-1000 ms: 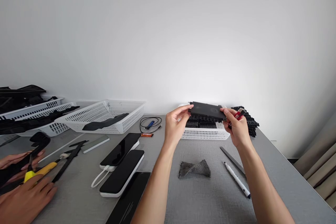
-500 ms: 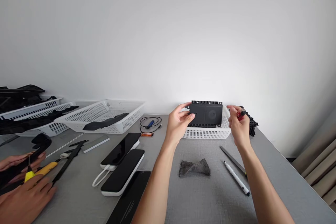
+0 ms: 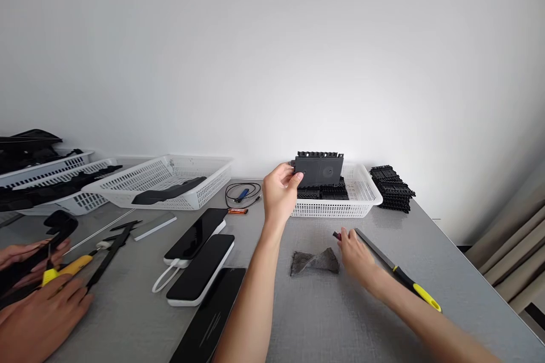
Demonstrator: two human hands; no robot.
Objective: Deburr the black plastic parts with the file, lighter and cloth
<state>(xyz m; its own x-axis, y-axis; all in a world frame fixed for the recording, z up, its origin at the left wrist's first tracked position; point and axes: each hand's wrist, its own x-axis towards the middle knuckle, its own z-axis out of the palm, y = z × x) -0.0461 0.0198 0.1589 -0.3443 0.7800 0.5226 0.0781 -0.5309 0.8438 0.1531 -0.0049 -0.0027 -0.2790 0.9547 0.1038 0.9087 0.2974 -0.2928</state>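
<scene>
My left hand (image 3: 281, 190) pinches a flat black plastic panel (image 3: 318, 171) by its left end, thumb on the front face. The panel is tilted upright above a white basket (image 3: 336, 210), its toothed edge on top. Over the table to the right, my right hand (image 3: 354, 254) is closed around a small object whose dark end (image 3: 336, 235) pokes out past the fingers; the rest is hidden. Just left of that hand lies a crumpled grey cloth (image 3: 315, 262). A file with a black and yellow handle (image 3: 419, 292) lies beyond my right wrist.
Stacked black toothed parts (image 3: 390, 188) stand right of the basket. To the left are two phone-like devices (image 3: 202, 269), a black tablet-like slab (image 3: 213, 317), a coiled cable (image 3: 242, 195) and another white basket (image 3: 200, 195). A co-worker's hands (image 3: 46, 306) handle a black part at far left.
My right hand has moved down and left from beside the panel to the table near the cloth. The white marker is out of sight. The panel has shifted slightly left and up in view.
</scene>
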